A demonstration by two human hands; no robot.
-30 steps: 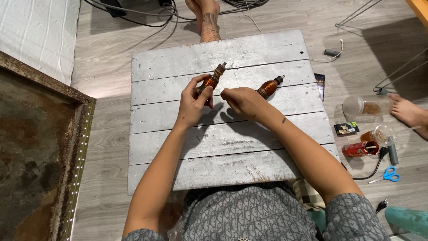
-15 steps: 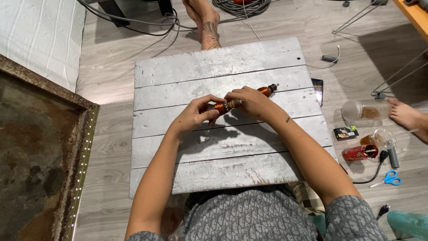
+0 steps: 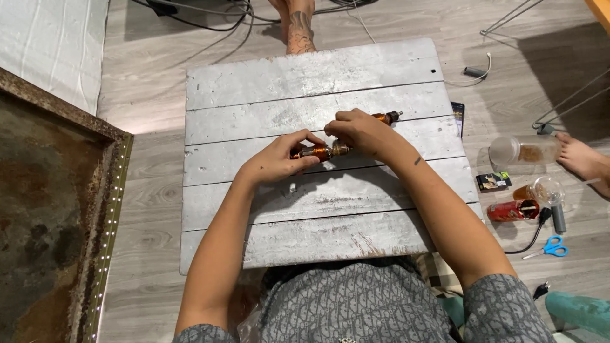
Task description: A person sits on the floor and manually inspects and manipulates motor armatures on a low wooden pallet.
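Two small amber glass bottles lie sideways over a grey plank table [image 3: 305, 235]. My left hand [image 3: 276, 164] grips the nearer amber bottle [image 3: 316, 152] by its body, its gold-coloured neck pointing right. My right hand [image 3: 359, 132] covers the second amber bottle [image 3: 383, 117], whose dark cap sticks out past my knuckles on the right. My right fingers also touch the first bottle's neck end, so both hands meet in the table's middle. Whether the first bottle's cap is on is hidden by my fingers.
A rusty framed panel [image 3: 57, 216] lies on the floor at left, with white cloth [image 3: 51, 38] behind it. Another person's foot [image 3: 298, 25] is beyond the table, and another foot [image 3: 581, 159] at right. Right of the table lie a clear cup [image 3: 518, 151], a red can [image 3: 511, 209], blue-handled scissors [image 3: 549, 246] and cables.
The left bottle, held upright a second ago, now lies sideways. My right hand picked up the second bottle from the table, and both hands came together.
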